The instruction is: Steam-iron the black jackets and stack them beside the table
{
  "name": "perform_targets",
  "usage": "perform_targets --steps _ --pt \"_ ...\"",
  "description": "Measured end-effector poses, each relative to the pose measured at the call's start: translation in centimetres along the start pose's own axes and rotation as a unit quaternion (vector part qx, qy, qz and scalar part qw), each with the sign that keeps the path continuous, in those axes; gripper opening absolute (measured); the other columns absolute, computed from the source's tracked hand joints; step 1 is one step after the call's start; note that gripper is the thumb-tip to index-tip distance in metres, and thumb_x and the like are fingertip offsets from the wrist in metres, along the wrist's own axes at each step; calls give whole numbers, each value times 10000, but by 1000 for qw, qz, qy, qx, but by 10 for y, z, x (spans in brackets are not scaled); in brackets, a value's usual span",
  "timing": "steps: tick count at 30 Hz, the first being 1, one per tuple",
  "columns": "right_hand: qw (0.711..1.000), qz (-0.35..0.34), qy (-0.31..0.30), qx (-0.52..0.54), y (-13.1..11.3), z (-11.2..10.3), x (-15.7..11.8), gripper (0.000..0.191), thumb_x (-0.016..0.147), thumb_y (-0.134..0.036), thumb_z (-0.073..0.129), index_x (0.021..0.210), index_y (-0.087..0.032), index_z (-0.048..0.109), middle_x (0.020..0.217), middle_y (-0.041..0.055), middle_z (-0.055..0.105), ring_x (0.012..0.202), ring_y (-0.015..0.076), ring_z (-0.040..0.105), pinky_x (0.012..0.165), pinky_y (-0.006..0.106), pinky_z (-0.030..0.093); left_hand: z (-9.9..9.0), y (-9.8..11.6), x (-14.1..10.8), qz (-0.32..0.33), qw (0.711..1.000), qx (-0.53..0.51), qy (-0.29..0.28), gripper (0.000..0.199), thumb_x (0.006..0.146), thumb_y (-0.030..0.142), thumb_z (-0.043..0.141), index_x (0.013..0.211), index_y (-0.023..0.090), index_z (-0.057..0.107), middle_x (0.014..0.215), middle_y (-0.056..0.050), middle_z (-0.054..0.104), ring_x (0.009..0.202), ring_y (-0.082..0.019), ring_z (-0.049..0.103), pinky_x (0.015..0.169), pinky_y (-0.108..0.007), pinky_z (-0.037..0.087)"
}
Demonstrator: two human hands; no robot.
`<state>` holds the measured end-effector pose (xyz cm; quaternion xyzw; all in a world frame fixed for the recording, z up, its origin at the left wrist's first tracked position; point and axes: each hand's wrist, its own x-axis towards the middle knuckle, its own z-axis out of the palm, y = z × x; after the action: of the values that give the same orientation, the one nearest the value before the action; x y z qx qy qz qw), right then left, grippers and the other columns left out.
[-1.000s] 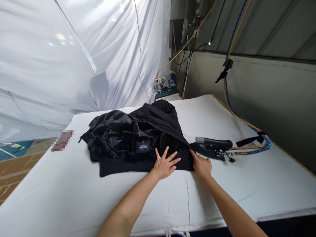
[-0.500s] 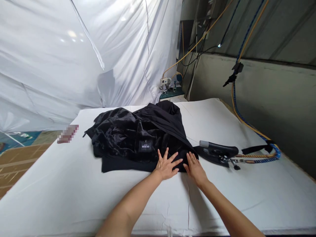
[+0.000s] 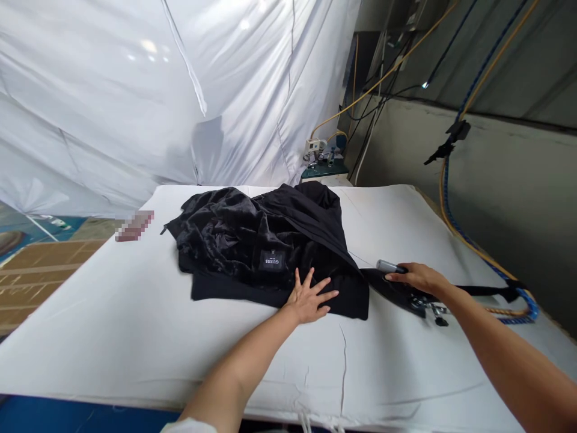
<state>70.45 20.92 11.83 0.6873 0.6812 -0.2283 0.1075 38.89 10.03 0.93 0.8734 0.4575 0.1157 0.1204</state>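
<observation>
Black plush-lined garment (image 3: 229, 234): on white cloth-covered table (image 3: 112, 325), long axis left-to-right, black rectangular label (image 3: 271, 261) inverted; left hand (image 3: 308, 300) flat upon it, fingers splayed. Black iron (image 3: 388, 291): tip leftward at garment's edge; right hand (image 3: 420, 278) grasping its grey-ended handle (image 3: 387, 266).

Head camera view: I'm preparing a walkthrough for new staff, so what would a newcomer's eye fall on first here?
Probably the black garment with its plush lining, lying across the middle of the white table, the left hand spread flat on its near edge. Next, the dark iron just to its right, its handle in the right hand.
</observation>
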Motion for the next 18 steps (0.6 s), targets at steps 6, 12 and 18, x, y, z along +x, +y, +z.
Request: perform_targets --steps 6,12,18 --pt "992 41 118 -1 -28 -18 -49 670 679 -756 349 823 -175 649 778 137 652 717 273 588 592 339 396 -2 -1 0 2 999 -36 29 526 832 512 377 1337 381 312 1453 64 237 1337 -310 13 1026 -641 -1" --pt "989 -127 25 -68 -116 11 -61 640 655 -771 374 824 -214 640 794 84 664 725 227 596 582 286 377 -8 -17 -24 -155 957 -86 229 289 808 112 354 954 190 591 1074 -66 537 1056 -183 419 947 -370 341" --pt "959 -221 -26 -175 -137 45 -46 701 647 -794 336 886 -209 641 851 113 666 820 289 605 624 319 388 -19 -67 -88 -176 956 -57 229 293 726 -3 386 765 195 599 851 -35 543 875 -163 440 797 -304 376"
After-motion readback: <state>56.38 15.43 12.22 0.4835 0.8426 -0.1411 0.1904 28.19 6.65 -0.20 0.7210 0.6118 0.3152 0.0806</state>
